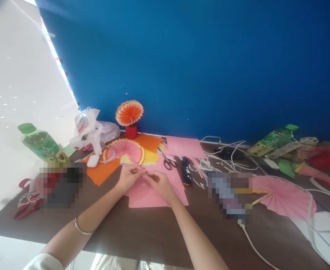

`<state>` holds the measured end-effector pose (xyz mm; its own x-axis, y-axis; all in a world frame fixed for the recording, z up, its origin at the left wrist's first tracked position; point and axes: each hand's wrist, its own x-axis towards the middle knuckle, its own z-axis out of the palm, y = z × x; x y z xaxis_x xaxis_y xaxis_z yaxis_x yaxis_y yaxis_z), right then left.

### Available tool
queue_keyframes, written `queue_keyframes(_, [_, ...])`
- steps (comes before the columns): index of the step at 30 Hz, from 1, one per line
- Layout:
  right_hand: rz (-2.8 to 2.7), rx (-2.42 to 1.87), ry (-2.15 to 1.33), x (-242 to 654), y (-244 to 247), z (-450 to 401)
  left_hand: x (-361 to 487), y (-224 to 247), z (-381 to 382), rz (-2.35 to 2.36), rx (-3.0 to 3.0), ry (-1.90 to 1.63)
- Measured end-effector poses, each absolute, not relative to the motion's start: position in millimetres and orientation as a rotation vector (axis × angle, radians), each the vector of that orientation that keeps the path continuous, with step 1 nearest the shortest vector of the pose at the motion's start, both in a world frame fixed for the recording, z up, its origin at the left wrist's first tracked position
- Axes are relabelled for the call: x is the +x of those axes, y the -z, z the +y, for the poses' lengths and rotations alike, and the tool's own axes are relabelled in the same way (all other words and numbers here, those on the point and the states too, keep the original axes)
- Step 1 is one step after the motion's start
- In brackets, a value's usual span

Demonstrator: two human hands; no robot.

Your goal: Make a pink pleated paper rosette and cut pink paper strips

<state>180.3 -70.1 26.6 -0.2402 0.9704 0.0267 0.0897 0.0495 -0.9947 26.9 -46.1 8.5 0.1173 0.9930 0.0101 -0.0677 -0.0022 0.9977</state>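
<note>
Between my two hands is a narrow pink paper strip (pixel 136 164), its upper end pointing away from me. My left hand (pixel 129 179) pinches it from the left, and my right hand (pixel 159 183) has its fingertips closed on the lower end. Both hands are over pink paper sheets (pixel 153 198) on the table. Just beyond lies a pleated paper fan (pixel 125 148) in pink, orange and yellow. Black-handled scissors (pixel 169 163) rest on the sheets to the right, near a dark-handled tool (pixel 186 170). The fingers partly hide the strip.
Behind stands an orange pleated rosette (pixel 129 112) on a red base (pixel 131 131). Orange paper (pixel 101 172), a plastic bag (pixel 89 127) and a green bottle (pixel 42 140) are leftward. White cables (pixel 232 157), a phone (pixel 228 197) and a pink fan (pixel 287 197) lie rightward.
</note>
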Motion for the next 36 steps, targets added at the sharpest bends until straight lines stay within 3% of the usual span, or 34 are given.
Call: queue_keyframes(36, [-1.514,-1.245,-1.143,185.7,-21.0,-63.6,27.6,-8.7,-45.8,0.95,1.02,-1.2])
